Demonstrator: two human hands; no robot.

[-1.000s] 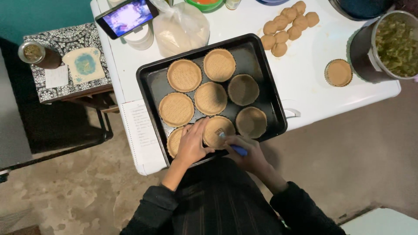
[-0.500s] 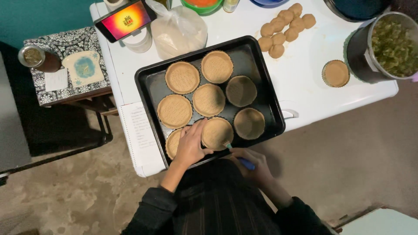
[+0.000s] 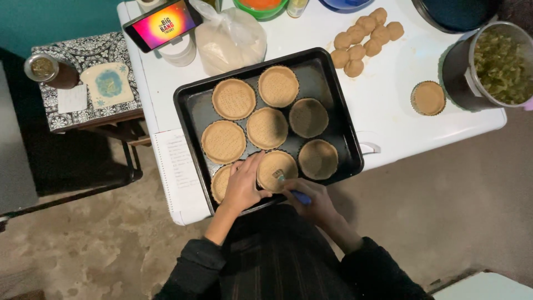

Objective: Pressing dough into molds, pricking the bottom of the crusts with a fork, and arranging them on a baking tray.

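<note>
Pastry, pale tan and round, lines the small fluted tart shell (image 3: 276,168) between your hands. Your left hand (image 3: 242,186) cups its edge, fingers spread; your right hand (image 3: 310,197) pinches a blue-handled fork (image 3: 288,186) against it, inside the black metal baking tray (image 3: 191,114).

Hands (image 3: 277,191) fork-pricking tart shell (image 3: 277,168), black tray (image 3: 338,128).
</note>
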